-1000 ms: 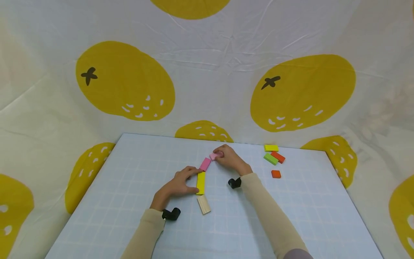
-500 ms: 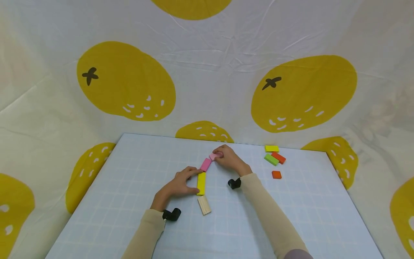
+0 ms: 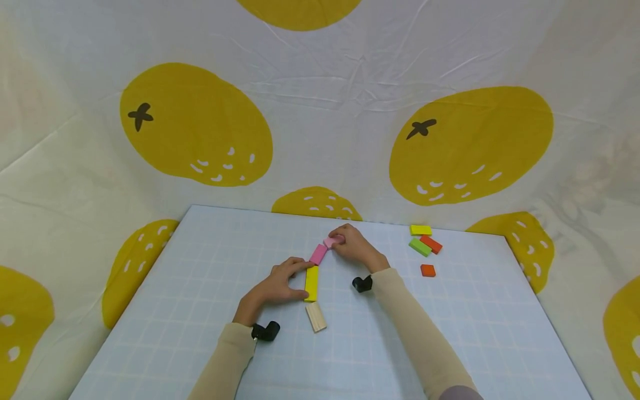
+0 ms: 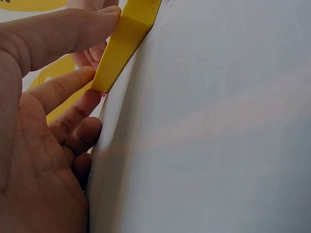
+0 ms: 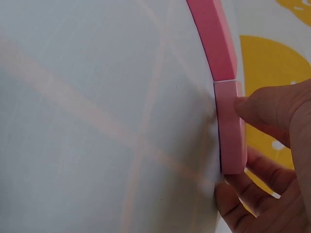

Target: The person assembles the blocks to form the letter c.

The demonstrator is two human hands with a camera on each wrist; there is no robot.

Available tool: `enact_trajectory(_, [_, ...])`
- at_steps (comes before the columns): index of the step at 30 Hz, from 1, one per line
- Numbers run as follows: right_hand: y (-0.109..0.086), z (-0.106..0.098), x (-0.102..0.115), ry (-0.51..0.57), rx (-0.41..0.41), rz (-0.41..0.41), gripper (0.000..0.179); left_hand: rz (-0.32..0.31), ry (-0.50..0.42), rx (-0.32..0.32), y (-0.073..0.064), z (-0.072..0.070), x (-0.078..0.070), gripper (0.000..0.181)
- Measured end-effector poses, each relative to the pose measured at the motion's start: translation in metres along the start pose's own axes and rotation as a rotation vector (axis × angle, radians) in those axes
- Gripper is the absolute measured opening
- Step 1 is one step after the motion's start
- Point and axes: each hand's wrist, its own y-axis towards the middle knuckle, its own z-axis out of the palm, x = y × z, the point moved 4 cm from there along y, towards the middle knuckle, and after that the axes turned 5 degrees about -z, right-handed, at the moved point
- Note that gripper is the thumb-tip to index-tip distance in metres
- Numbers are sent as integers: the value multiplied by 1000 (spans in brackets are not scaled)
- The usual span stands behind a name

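In the head view, several blocks form a bent line on the table. My left hand (image 3: 275,284) spans the yellow block (image 3: 311,283), with thumb at its near end and index finger at its far end. The left wrist view shows both digits touching that yellow block (image 4: 124,46). At the line's far end, my right hand (image 3: 356,245) pinches a light pink block (image 5: 230,131), its thumb on the top edge and fingertips at the end. A darker pink block (image 3: 318,254) lies between the two held ones. Closest to me, a plain wooden block (image 3: 316,317) lies at an angle.
To the right lie loose blocks: a yellow one (image 3: 420,230), a green one (image 3: 420,246), an orange one (image 3: 431,244) and a shorter orange one (image 3: 428,270). A pale checked cloth covers the table (image 3: 200,266). Behind it hangs a fruit-print curtain (image 3: 327,139).
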Motion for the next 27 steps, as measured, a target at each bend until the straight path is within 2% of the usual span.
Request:
enact_trajectory(9, [0, 1, -1, -1, -2, 10, 29, 10, -21, -5, 0, 0, -1, 72])
enact_trajectory(27, [0, 1, -1, -10, 7, 9, 32, -20, -2, -4, 1, 1, 0, 72])
